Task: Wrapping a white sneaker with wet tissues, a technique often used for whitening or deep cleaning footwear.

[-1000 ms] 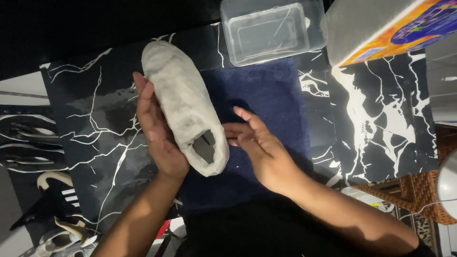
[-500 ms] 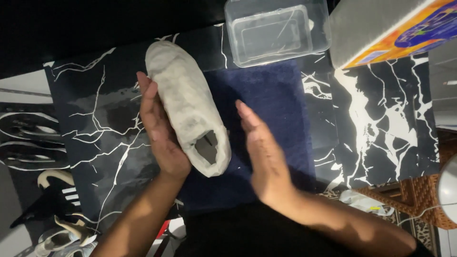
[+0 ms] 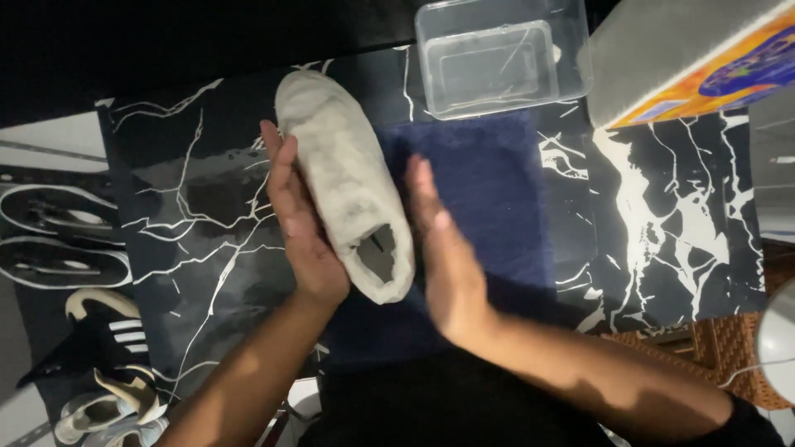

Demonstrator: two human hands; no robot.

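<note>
A pale grey slip-on shoe (image 3: 344, 178) covered in a whitish coating lies toe away from me, opening towards me. My left hand (image 3: 300, 228) presses flat along its left side and holds it. My right hand (image 3: 439, 248), fingers straight and together, stands edge-on just right of the shoe, at or very near its side; I cannot tell whether it touches. Under them lies a dark blue towel (image 3: 497, 190) on a black marble-patterned table (image 3: 182, 207).
A clear plastic box (image 3: 501, 58) stands at the far edge of the towel. A colourful cardboard box (image 3: 704, 58) sits at the back right. Several shoes (image 3: 91, 331) lie on the floor at left. A wicker piece (image 3: 729, 343) is at right.
My right hand has turned from palm-up and spread to edge-on, and has moved left towards the shoe. The left hand stays on the shoe's left side.
</note>
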